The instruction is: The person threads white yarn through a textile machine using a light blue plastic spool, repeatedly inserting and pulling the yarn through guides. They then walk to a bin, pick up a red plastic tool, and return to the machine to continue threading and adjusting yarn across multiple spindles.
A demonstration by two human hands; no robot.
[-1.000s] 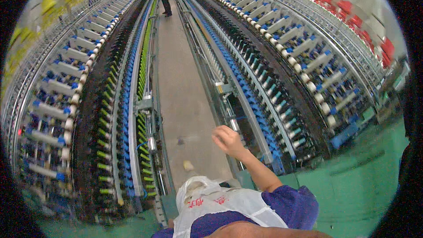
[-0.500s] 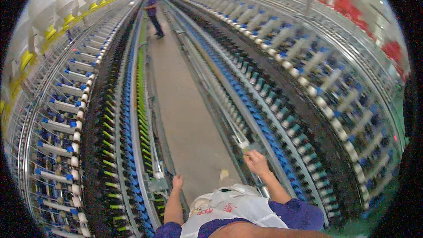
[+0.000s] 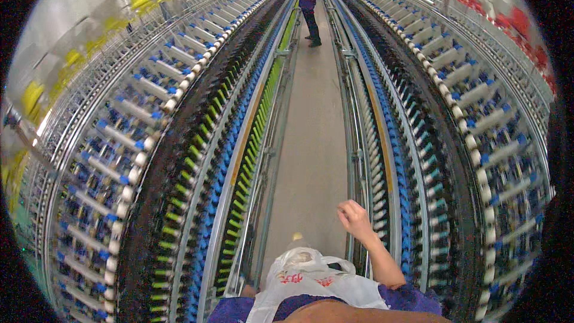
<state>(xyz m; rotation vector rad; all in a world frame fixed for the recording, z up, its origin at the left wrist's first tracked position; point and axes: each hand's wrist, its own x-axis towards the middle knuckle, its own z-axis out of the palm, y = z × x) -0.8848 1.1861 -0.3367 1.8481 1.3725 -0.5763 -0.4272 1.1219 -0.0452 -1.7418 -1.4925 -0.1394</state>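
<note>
My right hand (image 3: 354, 216) hangs over the aisle, just left of the right-hand spinning frame, with its fingers curled in. Whether it holds something small is hidden; it looks apart from the machine. Only a bit of skin from my left arm (image 3: 248, 290) shows, low beside the apron, and its fingers are out of sight. Nearest to that side is a row of yellow-green bobbins (image 3: 242, 185) on the left-hand spinning frame. White bobbins (image 3: 375, 167) stand in a row along the right-hand frame. A white apron (image 3: 305, 275) with red print covers my front.
A grey floor aisle (image 3: 308, 143) runs between the two long frames. Farther along it stands a person (image 3: 308, 3) in a purple shirt and dark trousers. Metal rails (image 3: 353, 131) edge the aisle. White rollers (image 3: 463, 125) line both frames, with yellow holders (image 3: 140, 0) high on the left.
The view has swung left, so the aisle and the person sit farther right. My right hand has left the rail fitting it was at. My left hand has dropped back beside the apron.
</note>
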